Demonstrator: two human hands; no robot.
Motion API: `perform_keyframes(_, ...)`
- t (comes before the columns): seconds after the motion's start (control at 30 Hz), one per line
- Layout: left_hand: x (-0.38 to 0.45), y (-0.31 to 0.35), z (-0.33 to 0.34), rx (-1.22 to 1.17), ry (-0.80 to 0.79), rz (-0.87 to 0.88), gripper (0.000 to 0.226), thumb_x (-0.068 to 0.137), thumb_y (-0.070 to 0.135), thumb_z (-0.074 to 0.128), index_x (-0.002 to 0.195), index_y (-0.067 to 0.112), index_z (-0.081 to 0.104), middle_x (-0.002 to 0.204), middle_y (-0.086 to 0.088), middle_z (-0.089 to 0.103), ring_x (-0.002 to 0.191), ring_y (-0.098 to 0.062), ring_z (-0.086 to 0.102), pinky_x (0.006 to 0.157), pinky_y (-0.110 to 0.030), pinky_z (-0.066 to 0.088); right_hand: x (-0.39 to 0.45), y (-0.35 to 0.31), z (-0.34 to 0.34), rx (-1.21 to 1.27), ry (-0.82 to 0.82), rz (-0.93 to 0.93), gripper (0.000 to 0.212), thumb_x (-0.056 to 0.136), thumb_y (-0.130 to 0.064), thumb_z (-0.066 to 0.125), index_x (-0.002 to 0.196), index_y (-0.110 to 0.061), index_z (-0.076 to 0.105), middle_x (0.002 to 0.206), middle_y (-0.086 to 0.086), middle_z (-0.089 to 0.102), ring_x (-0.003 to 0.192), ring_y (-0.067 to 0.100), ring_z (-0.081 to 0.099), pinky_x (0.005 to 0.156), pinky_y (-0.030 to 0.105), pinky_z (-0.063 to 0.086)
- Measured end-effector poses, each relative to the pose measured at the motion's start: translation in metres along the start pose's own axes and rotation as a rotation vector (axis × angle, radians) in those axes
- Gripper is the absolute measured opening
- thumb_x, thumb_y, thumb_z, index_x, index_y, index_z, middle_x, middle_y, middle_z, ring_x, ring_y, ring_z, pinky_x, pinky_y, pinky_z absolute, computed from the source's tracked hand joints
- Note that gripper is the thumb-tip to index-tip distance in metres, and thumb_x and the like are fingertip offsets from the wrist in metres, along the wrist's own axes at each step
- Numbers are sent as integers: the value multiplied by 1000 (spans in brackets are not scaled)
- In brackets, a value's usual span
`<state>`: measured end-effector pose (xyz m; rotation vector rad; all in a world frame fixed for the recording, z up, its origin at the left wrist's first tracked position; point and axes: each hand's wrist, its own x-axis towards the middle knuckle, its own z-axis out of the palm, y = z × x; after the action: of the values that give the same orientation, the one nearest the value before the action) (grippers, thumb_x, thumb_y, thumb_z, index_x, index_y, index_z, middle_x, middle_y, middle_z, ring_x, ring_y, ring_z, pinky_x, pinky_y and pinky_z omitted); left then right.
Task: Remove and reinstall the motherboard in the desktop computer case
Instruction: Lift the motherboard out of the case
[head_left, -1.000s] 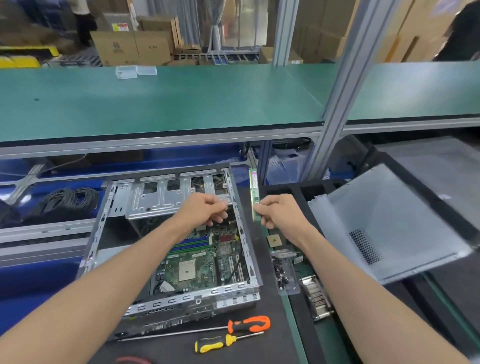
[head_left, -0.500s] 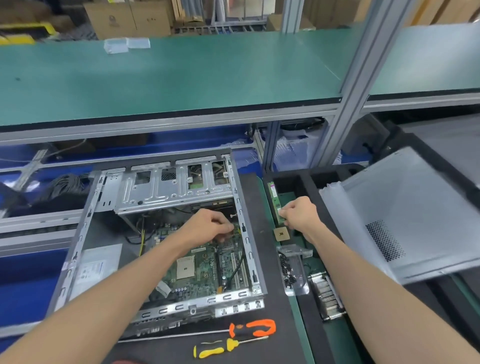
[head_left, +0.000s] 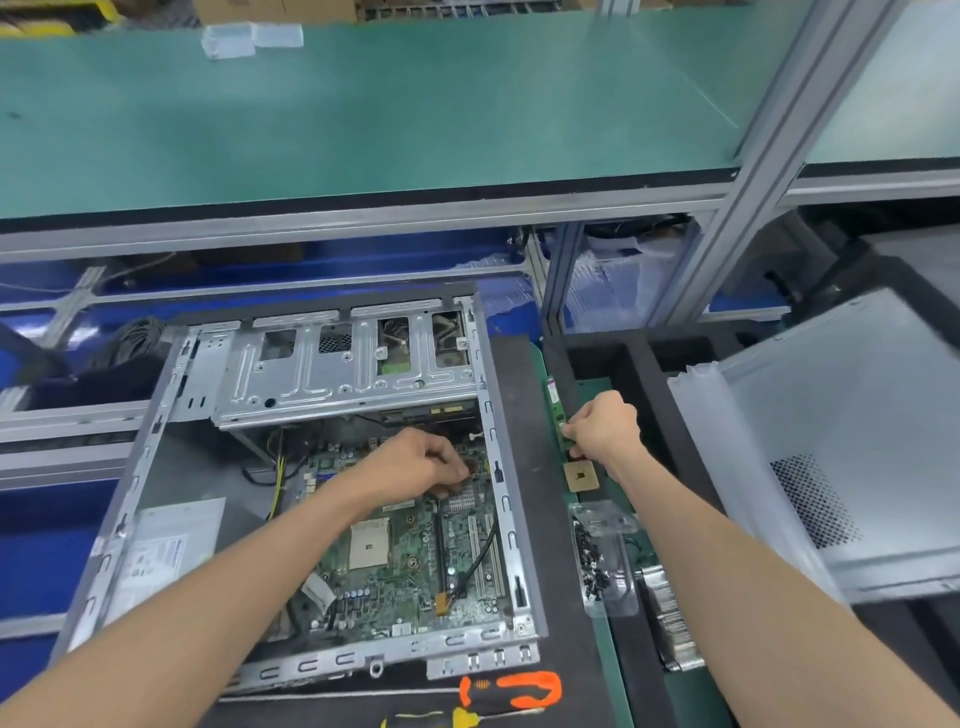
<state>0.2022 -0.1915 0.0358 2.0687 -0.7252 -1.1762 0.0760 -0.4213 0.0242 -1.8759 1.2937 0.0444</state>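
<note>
Right hand (head_left: 602, 428) lower, beside tray.

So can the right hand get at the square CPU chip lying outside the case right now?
Probably yes, once free: the CPU chip lies uncovered on the mat just below the right hand, nothing between them. But that hand is pinching the memory stick.

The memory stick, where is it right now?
In the head view, the memory stick is right of the computer case, pinched in the right hand, just above the loose CPU chip.
</note>
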Motion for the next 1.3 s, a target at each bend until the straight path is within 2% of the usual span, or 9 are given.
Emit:
perform_keyframes(0.17, 2, -4, -5, 4, -4, -10, 6, 90, 24, 69, 87, 21, 74, 88, 5, 77, 85, -16, 73, 91, -43, 58, 7, 0, 8, -73, 16, -9, 15, 85, -8, 78, 93, 0, 68, 102, 18, 65, 78, 34, 72, 73, 44, 62)
perform_keyframes(0.33, 0, -6, -11, 14, -3, -28, 8, 87, 26, 70, 85, 20, 75, 87, 2, 77, 86, -17, 73, 91, -45, 58, 3, 2, 16, -311, 137, -108, 18, 83, -13, 77, 92, -6, 63, 98, 15, 60, 83, 33, 61, 74, 43, 58)
perform_keyframes(0.53, -8, -10, -17, 101, 41, -59, 8, 93, 24, 68, 89, 21, 74, 87, 7, 76, 85, -10, 72, 90, -35, 56, -3, -4, 11, -197, 139, -149, 18, 85, -16, 76, 90, 0, 69, 95, 15, 64, 84, 33, 64, 77, 46, 59)
perform_keyframes(0.67, -20, -9, -24, 186, 87, -74, 10, 95, 17, 63, 96, 21, 72, 90, 5, 74, 78, -10, 66, 69, -20, 49, -17, -23, 4, -154, 167, -248, 11, 89, -17, 68, 85, -7, 69, 96, 13, 65, 86, 30, 62, 77, 43, 57)
perform_keyframes(0.73, -26, -8, -30, 212, 114, -86, 13, 95, 14, 62, 101, 19, 72, 90, 2, 72, 75, -15, 63, 68, -24, 49, -28, -34, 2, -152, 170, -298, 8, 90, -17, 65, 86, -11, 69, 97, 11, 66, 87, 30, 63, 79, 44, 57)
perform_keyframes(0.87, -40, -5, -41, 180, 184, -92, 16, 93, 10, 62, 92, 24, 68, 104, -1, 71, 99, -17, 66, 90, -33, 53, -52, -54, 1, -129, 191, -387, 11, 91, -19, 64, 81, -18, 70, 90, 4, 68, 82, 25, 64, 75, 44, 59)
perform_keyframes(0.93, -47, -4, -45, 153, 210, -75, 14, 92, 13, 65, 91, 27, 67, 105, 1, 71, 101, -16, 65, 95, -33, 52, -65, -62, 3, -106, 199, -435, 13, 91, -20, 65, 79, -23, 68, 87, -1, 69, 80, 23, 65, 73, 42, 60)
perform_keyframes(1.1, -66, -5, -47, 109, 258, -30, 8, 92, 24, 70, 99, 27, 70, 95, 5, 69, 92, -12, 64, 80, -27, 48, -90, -76, 7, -63, 229, -529, 12, 91, -17, 59, 86, -24, 68, 85, -4, 68, 86, 21, 64, 72, 42, 59)
perform_keyframes(1.3, -87, -3, -42, 66, 290, 28, 4, 93, 26, 69, 96, 28, 72, 92, 11, 69, 88, -6, 64, 78, -25, 45, -114, -78, 12, -66, 190, -706, 2, 89, -23, 68, 89, -24, 69, 75, -13, 65, 77, 10, 64, 74, 36, 59)
